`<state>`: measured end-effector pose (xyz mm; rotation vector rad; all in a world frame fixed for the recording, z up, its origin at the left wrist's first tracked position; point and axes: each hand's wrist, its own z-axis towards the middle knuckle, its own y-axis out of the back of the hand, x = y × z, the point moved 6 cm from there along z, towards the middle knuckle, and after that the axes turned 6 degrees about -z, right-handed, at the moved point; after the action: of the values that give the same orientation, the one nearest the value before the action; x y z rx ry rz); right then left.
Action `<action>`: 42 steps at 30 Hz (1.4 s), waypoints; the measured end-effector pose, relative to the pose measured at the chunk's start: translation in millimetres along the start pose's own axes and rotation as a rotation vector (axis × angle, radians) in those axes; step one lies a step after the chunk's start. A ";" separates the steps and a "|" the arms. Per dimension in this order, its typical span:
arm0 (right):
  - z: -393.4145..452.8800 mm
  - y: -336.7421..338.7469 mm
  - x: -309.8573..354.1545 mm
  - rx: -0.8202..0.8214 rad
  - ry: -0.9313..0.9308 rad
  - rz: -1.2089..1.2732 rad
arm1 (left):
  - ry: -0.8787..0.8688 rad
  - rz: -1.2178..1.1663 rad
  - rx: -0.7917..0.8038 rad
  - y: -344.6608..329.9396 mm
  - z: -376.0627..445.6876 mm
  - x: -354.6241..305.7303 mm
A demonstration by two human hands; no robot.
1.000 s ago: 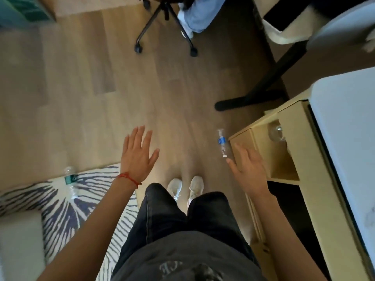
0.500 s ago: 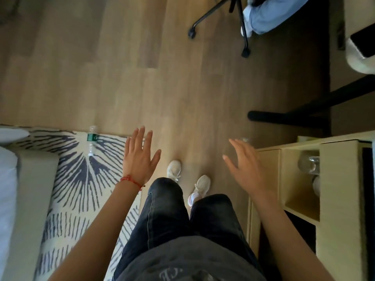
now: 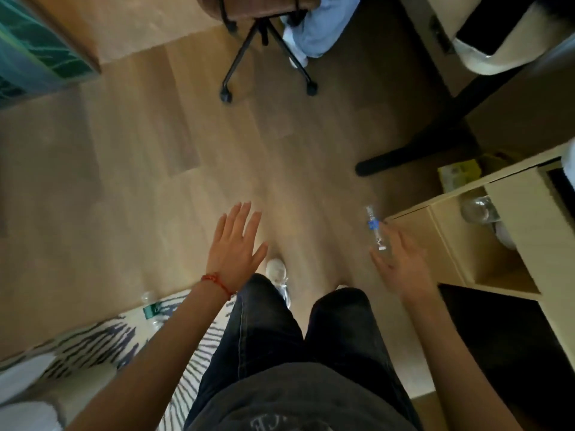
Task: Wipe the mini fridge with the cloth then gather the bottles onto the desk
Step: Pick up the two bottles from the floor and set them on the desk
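Observation:
A clear bottle with a blue label lies on the wood floor beside the corner of a cream cabinet. My right hand hovers open just below and right of it, fingers spread, holding nothing. My left hand, with a red wrist cord, is open over the bare floor. A second clear bottle with a green label lies at the edge of the striped rug, partly behind my left forearm. Another clear bottle sits in the cabinet's open shelf. The black mini fridge front shows under the shelf.
An office chair base with blue fabric stands ahead. A black desk leg and foot cross the floor at upper right. A yellow-green pack lies behind the cabinet. A green-patterned box is at upper left. My legs and white shoes are below.
The view has swung back right and up: the blue-label bottle shows again near my right hand, the green-label bottle has slid to lower left. Both hands stay open.

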<state>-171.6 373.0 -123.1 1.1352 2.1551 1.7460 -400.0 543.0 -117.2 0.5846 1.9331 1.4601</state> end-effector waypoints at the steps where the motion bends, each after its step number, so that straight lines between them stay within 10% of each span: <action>1: -0.2 1.2 -2.6 -0.030 -0.035 0.014 | -0.051 0.026 0.010 3.6 11.5 1.7; 27: -104.3 21.9 -133.4 -0.514 -0.984 0.313 | -1.167 0.134 0.335 -28.4 169.9 -294.3; 42: -114.0 -52.9 -54.4 -0.788 -1.789 0.514 | -1.864 0.334 0.684 -106.0 191.9 -369.2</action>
<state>-219.4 248.1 -152.5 1.7961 0.1253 0.6506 -2.1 390.8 -171.2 1.7306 0.6285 -0.1007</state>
